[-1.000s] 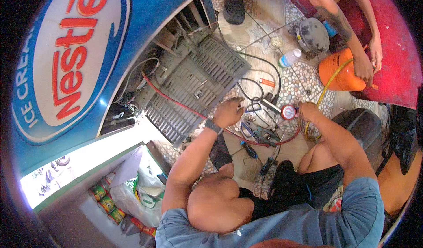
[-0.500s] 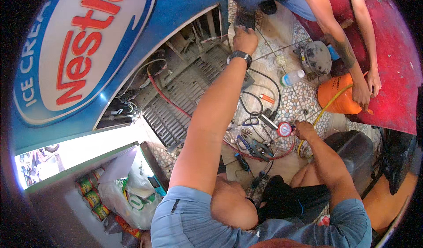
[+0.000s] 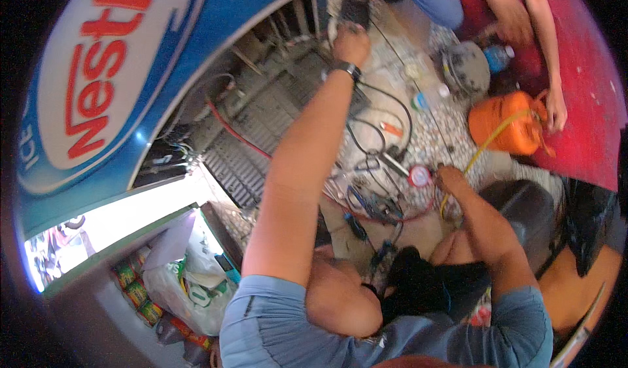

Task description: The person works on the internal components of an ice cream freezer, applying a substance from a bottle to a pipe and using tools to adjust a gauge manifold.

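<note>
My left hand (image 3: 351,43), with a black wristwatch, reaches far forward beside the opening in the blue freezer (image 3: 176,47). Motion blur smears its fingers, and what they touch cannot be made out. Closer to me, my right hand (image 3: 451,179) is closed at the side of a round red-rimmed pressure gauge (image 3: 420,175). A red hose (image 3: 235,134) runs out of the freezer's compartment under my left forearm. From near my right hand a yellow hose (image 3: 495,137) leads to an orange gas cylinder (image 3: 507,122), which lies tilted.
Pliers (image 3: 386,208), a screwdriver (image 3: 356,227), black cables and an orange lighter (image 3: 391,130) lie on the pebbled floor. Beyond stands a dark round compressor (image 3: 466,67) near a bottle (image 3: 500,57). A co-worker's hand (image 3: 556,109) is by the cylinder. Plastic bags (image 3: 196,289) are lower left.
One of the co-worker's hands has lifted off the orange cylinder and moved up and back. My left hand has shifted slightly forward and left; my right hand stays at the gauge.
</note>
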Demonstrator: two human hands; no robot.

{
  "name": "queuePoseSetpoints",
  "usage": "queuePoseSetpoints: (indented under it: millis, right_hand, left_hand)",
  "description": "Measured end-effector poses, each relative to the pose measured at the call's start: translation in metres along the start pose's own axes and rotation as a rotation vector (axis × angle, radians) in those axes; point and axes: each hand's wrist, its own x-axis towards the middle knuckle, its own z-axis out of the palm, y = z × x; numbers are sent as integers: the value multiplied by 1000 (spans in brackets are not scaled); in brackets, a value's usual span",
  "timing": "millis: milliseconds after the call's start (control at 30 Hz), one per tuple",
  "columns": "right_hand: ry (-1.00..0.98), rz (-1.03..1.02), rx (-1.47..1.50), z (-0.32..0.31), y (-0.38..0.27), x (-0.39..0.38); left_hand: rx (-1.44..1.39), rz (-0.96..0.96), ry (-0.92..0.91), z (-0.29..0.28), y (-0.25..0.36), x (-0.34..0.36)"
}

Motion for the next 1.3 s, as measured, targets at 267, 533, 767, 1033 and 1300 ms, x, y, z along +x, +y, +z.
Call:
queuePoseSetpoints:
  millis: [267,533,767,1033,1300]
  right_hand:
    - [-47,27,54,1,-2,-11]
    - [-67,21,69,-6,-14,-17]
    - [-92,114,80,-11,-32,-26]
    - [-25,-39,-125,-14,-25,-29]
    - [-50,68,180,-19,-31,-20]
  left_hand:
    - [328,383,-288,37,-49,-168]
    - [456,811,-791,81,-78,-292]
    - [583,787,-815,100,-77,-283]
    - [567,754,-791,111,-84,-289]
    - [559,705,-778,112,-83,-288]
